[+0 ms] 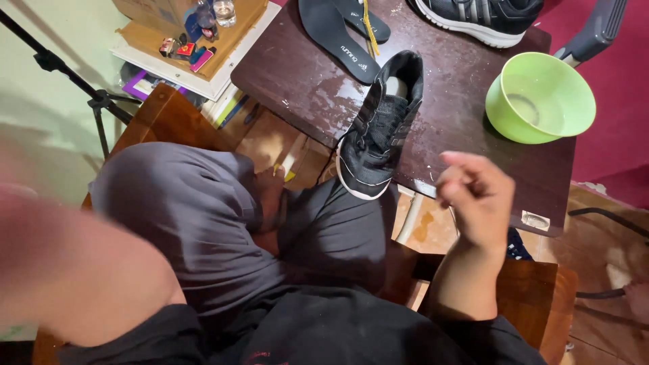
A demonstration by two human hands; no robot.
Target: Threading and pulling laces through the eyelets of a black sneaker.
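Table [466, 128]: a dark brown table, wet in patches, lies just beyond our right hand; its near edge is under our fingers.
Left arm [74, 270]: it fills the lower left corner, very near the camera and blurred. The left hand itself we do not see.
Bowl [541, 96]: a light green bowl stands on the table beyond our right hand and a little to the right, with some water in the bottom.
Shoe [378, 132]: a black sneaker with a white sole lies on the table to the left of our right hand, near but not touching. Its toe hangs over the table edge toward our knee.
Insole [336, 37]: a black insole lies far beyond the hand, past the heel of the shoe.
Right hand [476, 196]: it is raised over the table edge with the fingers curled loosely. We see nothing in it and we judge it empty.
Risk: we think the shoe could slip down, because the toe is past the edge and the top is wet. A careless reach could also tip the bowl and spill the water.
Hard to see: a second shoe [483, 17] is cut off by the upper edge. We cannot tell what the small things on the shelf [196, 51] at the upper left are.
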